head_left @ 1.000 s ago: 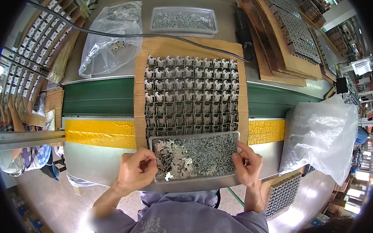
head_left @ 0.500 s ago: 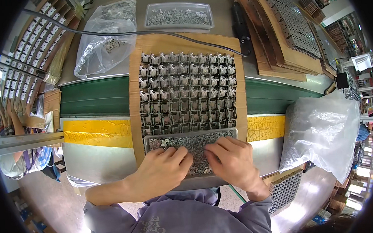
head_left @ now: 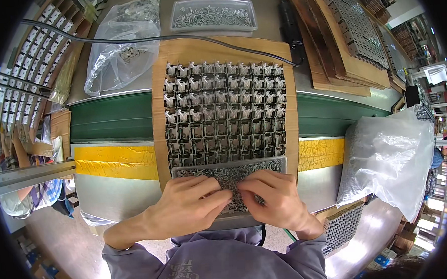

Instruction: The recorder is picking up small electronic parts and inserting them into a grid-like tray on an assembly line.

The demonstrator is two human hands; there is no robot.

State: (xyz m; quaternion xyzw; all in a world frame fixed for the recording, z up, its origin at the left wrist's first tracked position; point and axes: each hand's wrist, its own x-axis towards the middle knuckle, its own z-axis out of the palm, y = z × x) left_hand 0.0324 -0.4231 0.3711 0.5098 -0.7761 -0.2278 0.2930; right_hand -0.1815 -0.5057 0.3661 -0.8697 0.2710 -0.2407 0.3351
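A clear plastic tray (head_left: 279, 163) full of small screws and metal bits lies at the near end of a cardboard sheet (head_left: 160, 110). My left hand (head_left: 194, 200) and my right hand (head_left: 274, 192) are over it, their fingertips almost meeting above the middle. Thumb and fingers of each hand are pinched together; whatever they hold is too small or hidden to name. Just beyond the tray, rows of square metal parts (head_left: 227, 112) cover the cardboard. The farther rows carry light-coloured pieces inside, while the nearer rows look darker and hollow.
A second tray of screws (head_left: 213, 16) stands at the back. Left of it lies a clear plastic bag (head_left: 122, 59). A black cable (head_left: 179, 37) crosses to a dark handheld tool (head_left: 291, 32). Stacked cardboard with metal parts (head_left: 353, 34) is back right; a large filled bag (head_left: 386, 162) sits right.
My hands have drawn together over the tray, the left moving right and the right moving left. The view has shifted slightly; the metal parts stay in place.
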